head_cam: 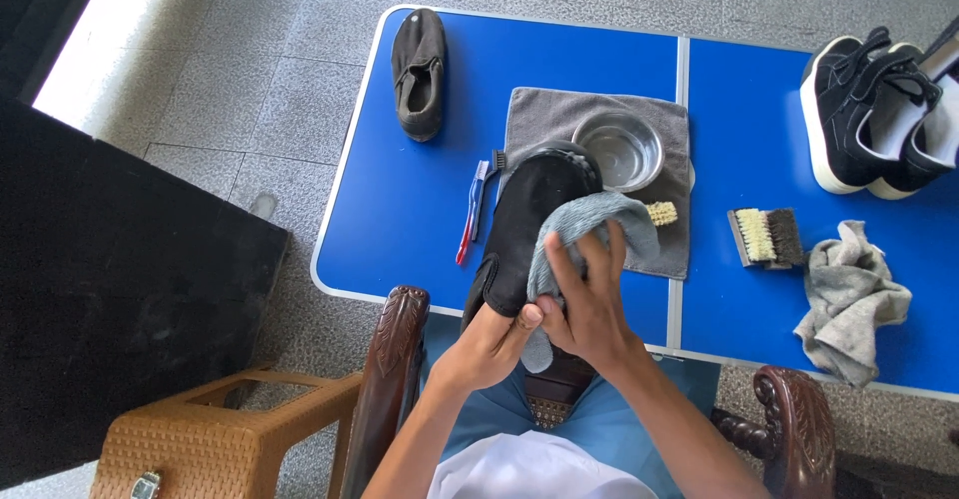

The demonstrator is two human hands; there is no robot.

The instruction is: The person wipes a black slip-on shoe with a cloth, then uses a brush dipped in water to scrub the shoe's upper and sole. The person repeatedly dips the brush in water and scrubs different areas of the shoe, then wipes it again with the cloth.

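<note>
So, most of the frame is taken up by a blue folding table, seen from above, with a carved wooden chair at the bottom edge. A pair of black sneakers with white soles is parked at the upper right, and a grey towel is spread in the middle with a steel bowl on it. A black slip-on shoe is held at centre frame, heel gripped by the left hand, fingers closed round it. A grey cloth is pressed onto the shoe by the right hand, fingers wrapped over it. Its mate, another black shoe, is lying at upper left. A crumpled grey rag and a bristle brush are seen right of centre, a toothbrush left of the held shoe.
</note>
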